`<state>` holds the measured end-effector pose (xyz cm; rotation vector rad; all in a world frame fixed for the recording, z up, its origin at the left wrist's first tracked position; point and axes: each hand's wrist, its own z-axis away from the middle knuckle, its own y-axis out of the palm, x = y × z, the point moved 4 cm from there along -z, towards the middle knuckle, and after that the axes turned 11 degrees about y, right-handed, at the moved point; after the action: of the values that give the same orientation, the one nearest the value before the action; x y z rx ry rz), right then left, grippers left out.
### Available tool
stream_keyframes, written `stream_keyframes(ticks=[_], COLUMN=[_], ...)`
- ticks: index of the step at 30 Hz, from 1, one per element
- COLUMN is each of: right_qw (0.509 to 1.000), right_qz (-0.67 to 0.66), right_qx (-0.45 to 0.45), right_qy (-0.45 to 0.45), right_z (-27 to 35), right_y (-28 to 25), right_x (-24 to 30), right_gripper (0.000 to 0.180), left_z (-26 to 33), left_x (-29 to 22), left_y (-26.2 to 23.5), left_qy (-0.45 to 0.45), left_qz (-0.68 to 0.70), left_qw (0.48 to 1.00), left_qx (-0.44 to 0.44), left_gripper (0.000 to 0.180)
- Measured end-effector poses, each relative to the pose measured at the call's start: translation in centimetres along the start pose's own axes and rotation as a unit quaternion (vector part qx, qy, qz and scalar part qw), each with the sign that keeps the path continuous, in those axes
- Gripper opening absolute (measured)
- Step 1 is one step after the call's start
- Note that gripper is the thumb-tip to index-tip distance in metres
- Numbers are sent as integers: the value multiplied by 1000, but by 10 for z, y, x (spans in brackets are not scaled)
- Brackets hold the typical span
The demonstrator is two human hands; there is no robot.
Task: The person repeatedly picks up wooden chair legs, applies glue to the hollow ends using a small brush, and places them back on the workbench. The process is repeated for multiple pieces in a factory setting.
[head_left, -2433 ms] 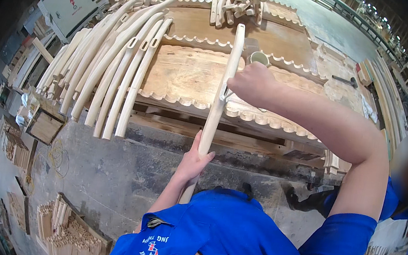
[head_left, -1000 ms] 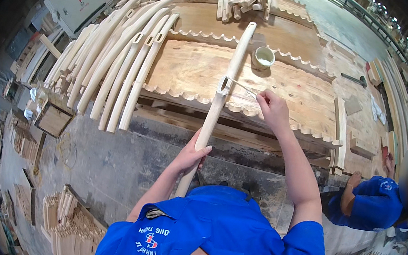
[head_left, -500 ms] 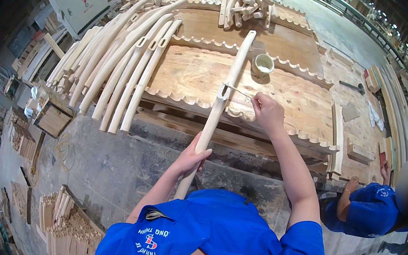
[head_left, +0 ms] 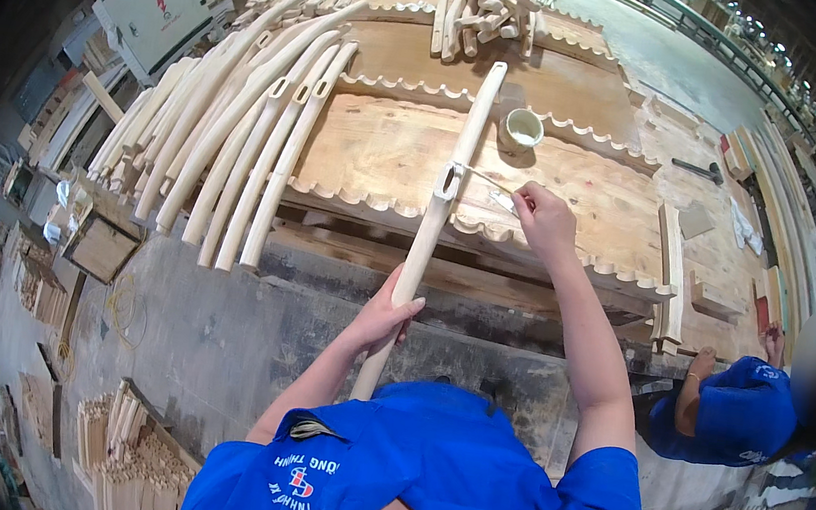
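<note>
My left hand (head_left: 387,313) is wrapped round the lower part of a long, pale wooden post (head_left: 419,243), which slants away from me over the bench edge. An oblong slot (head_left: 447,183) is cut through its middle. Between the fingertips of my right hand (head_left: 545,220) is a thin stick (head_left: 486,178), its far end touching or just beside the slot's upper rim. Something white shows on the board by those fingertips; I cannot make out what. A pale cup (head_left: 521,131) with whitish content at its rim stands beyond my right hand, to the right of the post.
Scalloped wooden rails (head_left: 583,132) cross the bench. Several slotted posts (head_left: 258,142) lie at the left, and a pile of wooden pieces (head_left: 485,22) sits at the back. A hammer (head_left: 699,171) rests to the right. A co-worker in a blue shirt (head_left: 742,414) is at the right edge.
My right hand has moved slightly right with the stick, whose tip has shifted a little right along the slot's rim. My left hand keeps its hold on the post.
</note>
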<state>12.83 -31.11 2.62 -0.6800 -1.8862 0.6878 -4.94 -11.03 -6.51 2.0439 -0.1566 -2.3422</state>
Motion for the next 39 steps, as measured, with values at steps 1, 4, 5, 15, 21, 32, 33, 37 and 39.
stream_keyframes(ticks=[1,4,5,15,21,32,33,37,39], right_qw=[1000,998,997,995,999,696,694,722,719], right_qz=[20,47,54,40,-19,-630,-643,-630,-634], right_qx=[-13,-40,-44,-86,-47,236,212,79,16], right_qy=[-5,-24,-29,-10,-2,253,245,274,284], right_z=[0,5,12,33,56,81,87,124,144], right_y=[3,7,8,10,18,-34,-47,-112,-146], right_x=[-1,5,5,13,29,2,-8,-66,-92], right_gripper=[14,14,14,12,12,15,14,11,8], left_z=[-1,-2,-2,-2,-1,-19,-26,-64,-88], left_x=[0,7,8,13,18,-33,-37,-45,-45], left_y=[0,-6,-4,-7,-8,57,72,159,213], left_qy=[9,15,14,-2,37,141,142,83,61], left_qz=[-10,-8,-1,27,-47,-62,-37,56,80], left_qw=[1000,1000,1000,1000,998,988,988,991,988], left_qx=[3,5,5,14,-35,22,40,94,116], left_gripper=[71,72,72,78,72,63,61,37,30])
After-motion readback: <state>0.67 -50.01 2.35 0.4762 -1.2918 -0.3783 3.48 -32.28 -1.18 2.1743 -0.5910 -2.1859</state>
